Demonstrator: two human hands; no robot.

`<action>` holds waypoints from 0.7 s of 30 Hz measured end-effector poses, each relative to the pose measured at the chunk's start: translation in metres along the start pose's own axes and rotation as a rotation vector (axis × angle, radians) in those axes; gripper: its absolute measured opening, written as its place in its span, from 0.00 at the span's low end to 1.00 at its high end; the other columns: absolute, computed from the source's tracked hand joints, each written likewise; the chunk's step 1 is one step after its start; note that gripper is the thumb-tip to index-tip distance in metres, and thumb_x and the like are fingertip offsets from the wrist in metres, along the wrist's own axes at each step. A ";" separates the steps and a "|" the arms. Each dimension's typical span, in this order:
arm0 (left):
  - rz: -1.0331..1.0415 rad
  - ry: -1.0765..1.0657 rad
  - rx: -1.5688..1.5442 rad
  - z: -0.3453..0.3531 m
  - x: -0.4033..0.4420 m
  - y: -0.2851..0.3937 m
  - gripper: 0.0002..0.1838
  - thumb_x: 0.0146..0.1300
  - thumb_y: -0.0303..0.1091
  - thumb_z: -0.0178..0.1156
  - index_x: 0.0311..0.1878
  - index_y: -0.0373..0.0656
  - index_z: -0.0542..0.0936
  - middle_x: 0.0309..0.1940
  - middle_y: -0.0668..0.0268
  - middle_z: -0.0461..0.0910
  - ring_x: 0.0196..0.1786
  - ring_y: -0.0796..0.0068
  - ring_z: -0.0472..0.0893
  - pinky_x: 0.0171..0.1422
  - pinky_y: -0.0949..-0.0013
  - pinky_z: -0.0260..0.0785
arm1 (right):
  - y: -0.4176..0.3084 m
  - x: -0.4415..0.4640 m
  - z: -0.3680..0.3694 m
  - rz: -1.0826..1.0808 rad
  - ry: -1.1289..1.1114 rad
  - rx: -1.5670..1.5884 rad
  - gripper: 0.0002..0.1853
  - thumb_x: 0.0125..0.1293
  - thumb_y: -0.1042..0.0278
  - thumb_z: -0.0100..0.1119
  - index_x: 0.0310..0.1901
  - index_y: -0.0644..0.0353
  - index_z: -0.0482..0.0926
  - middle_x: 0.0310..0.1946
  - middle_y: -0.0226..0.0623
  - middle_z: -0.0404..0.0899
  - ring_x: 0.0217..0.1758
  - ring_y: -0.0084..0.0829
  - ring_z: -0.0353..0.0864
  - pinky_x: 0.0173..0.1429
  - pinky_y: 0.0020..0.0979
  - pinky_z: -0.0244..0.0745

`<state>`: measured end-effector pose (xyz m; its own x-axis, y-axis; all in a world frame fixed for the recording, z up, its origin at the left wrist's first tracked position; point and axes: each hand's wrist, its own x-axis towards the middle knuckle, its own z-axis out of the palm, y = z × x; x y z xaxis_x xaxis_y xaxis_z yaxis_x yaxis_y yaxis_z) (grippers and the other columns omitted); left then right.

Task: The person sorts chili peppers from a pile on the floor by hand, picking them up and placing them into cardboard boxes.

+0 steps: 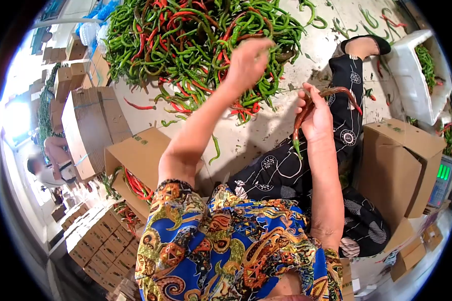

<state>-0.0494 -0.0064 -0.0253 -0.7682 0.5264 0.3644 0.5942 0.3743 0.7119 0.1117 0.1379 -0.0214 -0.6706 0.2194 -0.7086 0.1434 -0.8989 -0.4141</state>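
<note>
A large pile of green and red chili peppers (186, 50) lies on the pale floor at the top. Over its lower right part is my left hand (248, 62), blurred, its fingers smeared by motion; whether it holds anything does not show. To the right, above my patterned trousers, my right hand (316, 113) is closed around dark red peppers (301, 120). One of them curves out to the right with a bright red tip, and another hangs down to a green stem end.
An open box with red peppers (138, 145) stands at left beside flattened cartons (93, 125). At right are an open carton (391, 170), a white foam box (412, 75) and a scale with green digits (441, 180). Another person (55, 168) sits far left.
</note>
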 end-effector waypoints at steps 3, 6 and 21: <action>-0.089 -0.186 0.516 0.030 0.014 -0.083 0.20 0.57 0.36 0.61 0.54 0.45 0.76 0.53 0.58 0.77 0.56 0.53 0.73 0.58 0.52 0.65 | -0.001 -0.003 0.007 0.054 -0.176 -0.040 0.11 0.64 0.65 0.63 0.44 0.59 0.74 0.26 0.26 0.70 0.22 0.15 0.64 0.25 0.19 0.62; -0.087 -0.263 0.727 0.045 0.005 -0.089 0.15 0.55 0.38 0.63 0.47 0.49 0.81 0.43 0.60 0.76 0.49 0.55 0.73 0.50 0.50 0.67 | -0.008 -0.007 0.011 0.160 -0.348 0.065 0.12 0.65 0.66 0.60 0.47 0.62 0.75 0.26 0.26 0.71 0.21 0.14 0.63 0.24 0.17 0.60; -0.545 0.116 -0.211 -0.063 -0.012 0.057 0.10 0.68 0.30 0.55 0.46 0.34 0.76 0.38 0.63 0.81 0.34 0.77 0.80 0.43 0.69 0.75 | -0.004 -0.009 0.016 0.081 -0.247 -0.059 0.18 0.69 0.63 0.55 0.54 0.68 0.74 0.41 0.38 0.81 0.33 0.19 0.77 0.34 0.19 0.74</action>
<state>-0.0213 -0.0395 0.0485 -0.9772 0.2097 -0.0325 0.0558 0.4015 0.9142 0.1057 0.1335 -0.0041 -0.8115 0.0419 -0.5829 0.2412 -0.8845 -0.3993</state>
